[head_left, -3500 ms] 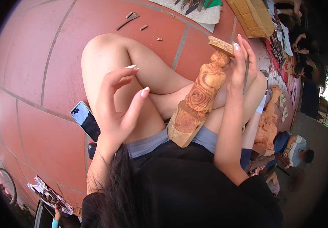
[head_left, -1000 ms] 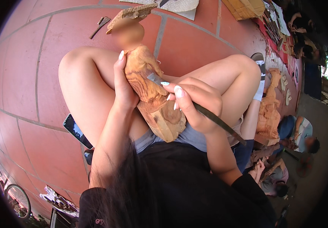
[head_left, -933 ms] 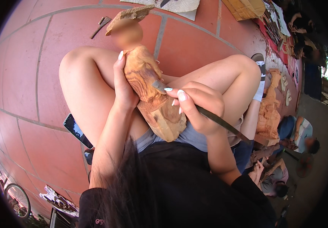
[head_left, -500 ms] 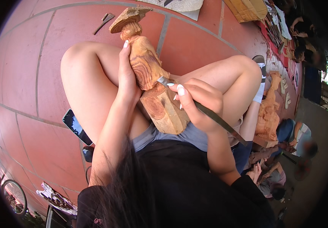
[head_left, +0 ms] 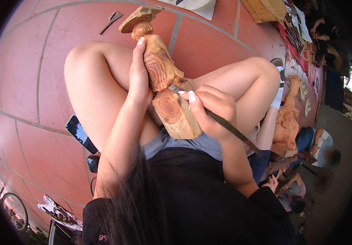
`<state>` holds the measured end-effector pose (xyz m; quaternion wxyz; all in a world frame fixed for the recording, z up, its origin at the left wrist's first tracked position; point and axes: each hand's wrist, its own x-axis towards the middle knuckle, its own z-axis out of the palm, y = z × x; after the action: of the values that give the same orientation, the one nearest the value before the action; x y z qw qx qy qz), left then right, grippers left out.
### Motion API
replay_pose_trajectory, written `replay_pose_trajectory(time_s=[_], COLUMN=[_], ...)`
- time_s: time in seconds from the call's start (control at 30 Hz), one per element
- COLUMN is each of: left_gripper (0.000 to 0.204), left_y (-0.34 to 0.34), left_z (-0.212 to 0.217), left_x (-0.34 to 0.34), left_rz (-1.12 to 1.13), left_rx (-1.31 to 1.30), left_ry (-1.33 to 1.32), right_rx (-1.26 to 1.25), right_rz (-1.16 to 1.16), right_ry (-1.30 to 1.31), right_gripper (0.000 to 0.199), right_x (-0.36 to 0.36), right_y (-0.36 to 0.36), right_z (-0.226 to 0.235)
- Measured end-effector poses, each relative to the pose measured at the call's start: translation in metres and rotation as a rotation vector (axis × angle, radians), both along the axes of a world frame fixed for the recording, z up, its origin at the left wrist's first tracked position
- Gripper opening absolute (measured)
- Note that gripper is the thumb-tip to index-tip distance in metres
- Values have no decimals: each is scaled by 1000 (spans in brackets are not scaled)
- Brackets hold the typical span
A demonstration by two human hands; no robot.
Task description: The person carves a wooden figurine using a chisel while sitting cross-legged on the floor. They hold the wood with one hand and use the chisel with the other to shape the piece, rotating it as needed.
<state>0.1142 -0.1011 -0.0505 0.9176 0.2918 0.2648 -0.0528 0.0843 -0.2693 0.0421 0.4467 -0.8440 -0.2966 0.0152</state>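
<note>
A carved wooden figure rests in my lap, its square base toward me and its flat top pointing away over the red tiles. My left hand grips the figure along its left side. My right hand is closed around a long carving chisel. The chisel's tip touches the wood just above the base, and its handle runs back to the right past my wrist. My bent knees lie on either side of the figure.
A dark phone lies on the red tile floor by my left thigh. Small tools lie on the tiles beyond the figure. At right, another person works beside a second carved wooden figure. A wooden box stands at top right.
Earlier my right hand steadied the upright figure and my left hand was open. Now the figure lies tipped away in my lap, my left hand grips it and my right hand works a chisel on it.
</note>
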Motion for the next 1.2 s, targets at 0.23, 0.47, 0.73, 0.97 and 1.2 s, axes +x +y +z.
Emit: replay_pose_trajectory(time_s=[0.23, 0.47, 0.73, 0.97, 1.2], left_gripper=[52, 52, 54, 50, 49], left_y=[2, -1, -2, -2, -3], left_z=[-2, 2, -3, -2, -3], left_x=[2, 2, 4, 4, 5], left_rz=[-12, -23, 15, 3, 15], left_rx=[17, 5, 44, 46, 49], left_ry=[6, 1, -26, 10, 32], right_rx=[63, 192, -81, -227, -266], right_rz=[-43, -191, 1, 93, 92], right_ry=[59, 176, -174, -286, -287], right_gripper=[8, 24, 27, 27, 26], right_x=[-3, -1, 7, 5, 8], right_y=[-1, -3, -1, -10, -6], right_z=[-7, -3, 2, 7, 9])
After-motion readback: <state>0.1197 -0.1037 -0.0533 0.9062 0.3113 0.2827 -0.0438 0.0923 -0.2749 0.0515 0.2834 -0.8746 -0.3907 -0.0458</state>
